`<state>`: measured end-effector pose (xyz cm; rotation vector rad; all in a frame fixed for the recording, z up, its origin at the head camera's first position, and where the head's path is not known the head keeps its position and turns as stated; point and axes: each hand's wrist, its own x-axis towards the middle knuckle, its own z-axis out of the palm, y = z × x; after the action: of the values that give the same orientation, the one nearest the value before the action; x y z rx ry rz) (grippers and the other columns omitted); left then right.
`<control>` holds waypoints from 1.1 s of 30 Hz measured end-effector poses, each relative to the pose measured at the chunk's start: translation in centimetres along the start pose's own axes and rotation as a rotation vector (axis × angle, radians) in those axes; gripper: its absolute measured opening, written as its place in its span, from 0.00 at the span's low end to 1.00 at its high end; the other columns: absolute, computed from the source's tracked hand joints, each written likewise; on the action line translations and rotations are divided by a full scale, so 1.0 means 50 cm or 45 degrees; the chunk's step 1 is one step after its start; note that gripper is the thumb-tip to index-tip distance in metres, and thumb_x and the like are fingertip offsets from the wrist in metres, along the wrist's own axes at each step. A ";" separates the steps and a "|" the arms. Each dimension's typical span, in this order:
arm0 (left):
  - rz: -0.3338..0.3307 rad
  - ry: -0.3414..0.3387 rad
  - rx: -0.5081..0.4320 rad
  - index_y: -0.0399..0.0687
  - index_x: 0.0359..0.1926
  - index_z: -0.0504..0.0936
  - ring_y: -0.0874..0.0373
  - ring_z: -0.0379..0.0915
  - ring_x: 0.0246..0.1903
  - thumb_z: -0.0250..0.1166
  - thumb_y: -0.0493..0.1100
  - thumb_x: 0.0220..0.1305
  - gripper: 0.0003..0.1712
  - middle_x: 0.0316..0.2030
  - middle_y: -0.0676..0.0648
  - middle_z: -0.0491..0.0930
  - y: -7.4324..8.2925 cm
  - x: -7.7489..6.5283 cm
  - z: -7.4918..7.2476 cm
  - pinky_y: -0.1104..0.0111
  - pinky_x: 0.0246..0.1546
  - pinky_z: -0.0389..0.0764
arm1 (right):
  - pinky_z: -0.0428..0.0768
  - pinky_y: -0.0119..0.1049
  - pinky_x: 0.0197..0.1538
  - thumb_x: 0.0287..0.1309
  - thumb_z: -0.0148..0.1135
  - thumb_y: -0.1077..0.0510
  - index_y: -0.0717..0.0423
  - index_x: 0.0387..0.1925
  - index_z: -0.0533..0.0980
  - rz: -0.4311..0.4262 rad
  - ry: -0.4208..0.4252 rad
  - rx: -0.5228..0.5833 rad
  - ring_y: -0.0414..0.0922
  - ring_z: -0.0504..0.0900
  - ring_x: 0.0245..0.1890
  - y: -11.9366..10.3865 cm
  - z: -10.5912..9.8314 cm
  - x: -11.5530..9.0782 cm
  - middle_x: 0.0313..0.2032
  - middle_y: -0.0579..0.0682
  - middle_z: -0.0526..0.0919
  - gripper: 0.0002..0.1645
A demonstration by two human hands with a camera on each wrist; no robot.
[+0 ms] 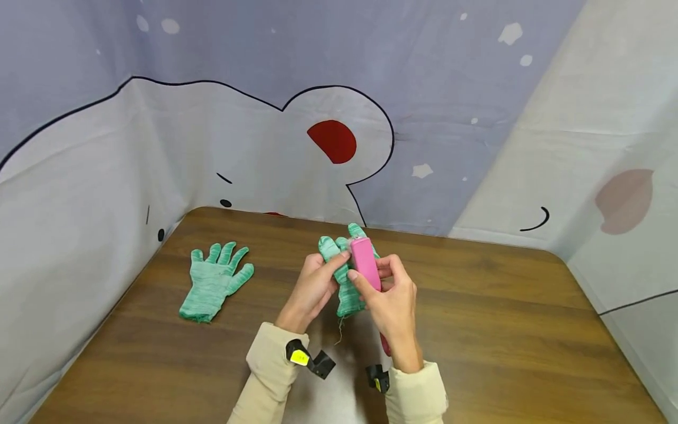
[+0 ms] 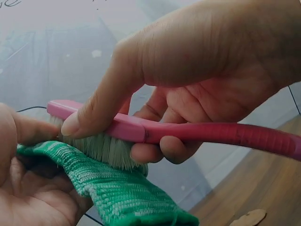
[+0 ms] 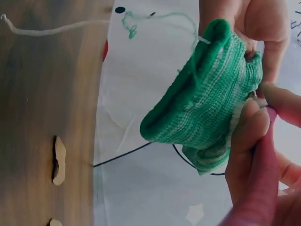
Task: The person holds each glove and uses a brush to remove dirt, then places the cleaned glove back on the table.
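Clamping green glove (image 1: 348,297) in left grip (image 1: 311,287); clamping pink brush (image 1: 364,259) in right grip (image 1: 393,294), bristles (image 2: 110,150) touching glove between grips. Also seeing second glove (image 1: 210,282) on tabletop (image 1: 503,330), left of both.

Green held glove (image 2: 127,193) streaked white, pink brush (image 1: 365,262), whitish bristles (image 2: 110,151), brown wood-grained table (image 1: 503,324)

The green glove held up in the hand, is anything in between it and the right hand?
Yes, just the pink brush that the right hand holds: its bristles appear to rest against the glove. The left hand holds the glove near the brush's tip; nothing else visible stands between.
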<state>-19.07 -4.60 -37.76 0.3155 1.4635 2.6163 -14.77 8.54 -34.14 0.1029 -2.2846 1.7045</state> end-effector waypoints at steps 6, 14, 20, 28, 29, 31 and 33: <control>0.058 -0.045 0.033 0.36 0.37 0.75 0.59 0.73 0.37 0.55 0.33 0.63 0.04 0.32 0.49 0.76 0.008 -0.001 -0.002 0.68 0.42 0.77 | 0.78 0.41 0.17 0.44 0.72 0.61 0.64 0.33 0.71 0.016 0.007 0.138 0.62 0.77 0.16 -0.006 0.003 0.001 0.27 0.59 0.73 0.19; 0.048 -0.016 0.002 0.32 0.39 0.72 0.60 0.71 0.37 0.53 0.32 0.64 0.06 0.34 0.48 0.73 0.014 0.005 0.001 0.68 0.41 0.76 | 0.77 0.43 0.16 0.40 0.74 0.52 0.57 0.34 0.75 0.000 0.068 0.188 0.56 0.77 0.13 0.044 0.006 0.021 0.28 0.56 0.74 0.21; 0.023 0.009 0.025 0.33 0.37 0.72 0.60 0.73 0.35 0.53 0.33 0.63 0.05 0.34 0.48 0.74 0.019 0.003 0.001 0.68 0.39 0.78 | 0.78 0.42 0.18 0.38 0.75 0.47 0.53 0.33 0.77 0.013 0.139 0.165 0.56 0.78 0.15 0.044 0.006 0.015 0.29 0.55 0.75 0.22; 0.026 0.026 0.017 0.33 0.34 0.73 0.62 0.72 0.28 0.54 0.33 0.62 0.04 0.27 0.49 0.74 0.016 -0.005 -0.004 0.70 0.33 0.78 | 0.78 0.36 0.19 0.38 0.75 0.46 0.51 0.31 0.77 -0.013 0.225 -0.055 0.44 0.79 0.15 0.050 -0.008 0.014 0.28 0.51 0.78 0.20; 0.034 0.026 0.012 0.33 0.34 0.73 0.62 0.73 0.29 0.54 0.33 0.62 0.04 0.28 0.49 0.75 0.015 -0.005 -0.004 0.69 0.34 0.78 | 0.79 0.36 0.19 0.38 0.75 0.47 0.51 0.31 0.77 -0.007 0.225 -0.057 0.44 0.79 0.15 0.051 -0.012 0.016 0.28 0.51 0.77 0.20; 0.047 0.023 0.001 0.33 0.34 0.74 0.61 0.74 0.30 0.54 0.33 0.62 0.05 0.29 0.48 0.77 0.013 -0.006 -0.005 0.68 0.35 0.78 | 0.79 0.36 0.19 0.38 0.75 0.47 0.51 0.31 0.77 0.014 0.217 -0.064 0.44 0.79 0.14 0.052 -0.018 0.018 0.28 0.51 0.77 0.20; 0.051 0.004 -0.014 0.33 0.35 0.75 0.60 0.75 0.33 0.54 0.32 0.62 0.05 0.32 0.48 0.78 0.012 -0.006 -0.007 0.67 0.37 0.78 | 0.78 0.37 0.19 0.37 0.76 0.47 0.52 0.31 0.76 0.048 0.201 -0.026 0.45 0.79 0.14 0.053 -0.023 0.020 0.28 0.53 0.77 0.21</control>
<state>-18.87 -5.26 -37.47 0.3430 1.4580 2.6565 -16.11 10.53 -36.03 -0.0768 -2.2008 1.6448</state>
